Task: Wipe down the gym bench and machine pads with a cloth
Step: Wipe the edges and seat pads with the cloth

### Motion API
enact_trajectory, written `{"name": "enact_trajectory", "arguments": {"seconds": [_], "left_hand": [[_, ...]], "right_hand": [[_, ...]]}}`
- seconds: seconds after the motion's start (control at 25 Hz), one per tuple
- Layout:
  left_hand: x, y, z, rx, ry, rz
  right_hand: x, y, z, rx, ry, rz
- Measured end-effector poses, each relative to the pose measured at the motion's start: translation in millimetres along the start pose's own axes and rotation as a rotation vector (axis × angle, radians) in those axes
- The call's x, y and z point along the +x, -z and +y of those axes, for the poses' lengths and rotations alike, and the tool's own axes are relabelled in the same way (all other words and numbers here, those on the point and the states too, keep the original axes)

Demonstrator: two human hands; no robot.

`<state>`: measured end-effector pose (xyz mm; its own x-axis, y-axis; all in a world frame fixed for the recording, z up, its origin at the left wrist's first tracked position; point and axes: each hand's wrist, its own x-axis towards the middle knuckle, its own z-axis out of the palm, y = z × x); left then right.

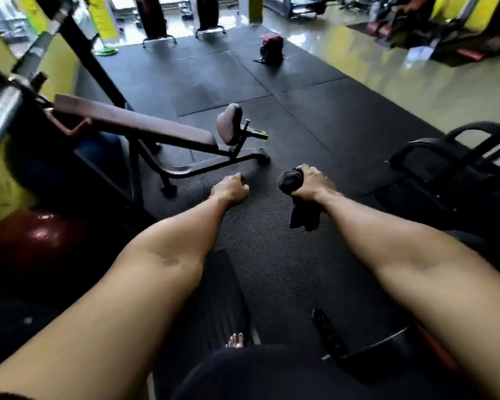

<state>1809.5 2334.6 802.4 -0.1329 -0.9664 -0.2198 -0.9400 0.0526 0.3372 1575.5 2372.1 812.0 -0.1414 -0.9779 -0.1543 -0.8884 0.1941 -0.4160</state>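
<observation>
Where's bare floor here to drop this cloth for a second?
Black rubber floor mat lies bare between the maroon padded incline bench and small red-black machine. Also below both hands. Crowded left: dark red exercise ball, chrome barbell.

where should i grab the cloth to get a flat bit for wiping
The dark cloth is balled in the right hand, with a loose tail hanging below the fist. Probably best to pinch that hanging tail with the empty left hand, coming from the left and below, and pull it open; the bunched top offers no flat face.
</observation>
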Motion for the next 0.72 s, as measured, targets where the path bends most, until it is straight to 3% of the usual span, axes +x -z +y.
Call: {"name": "enact_trajectory", "arguments": {"seconds": [0.4, 0.72], "left_hand": [[196.9, 43.6, 83.1, 0.062, -0.287, -0.045], [332.9, 34.5, 222.1, 0.092, -0.455, -0.095]], "right_hand": [[136.6, 70.4, 46.6, 0.010, -0.223, 0.147], [241.6, 129.7, 144.3, 0.060, -0.350, 0.271]]}}
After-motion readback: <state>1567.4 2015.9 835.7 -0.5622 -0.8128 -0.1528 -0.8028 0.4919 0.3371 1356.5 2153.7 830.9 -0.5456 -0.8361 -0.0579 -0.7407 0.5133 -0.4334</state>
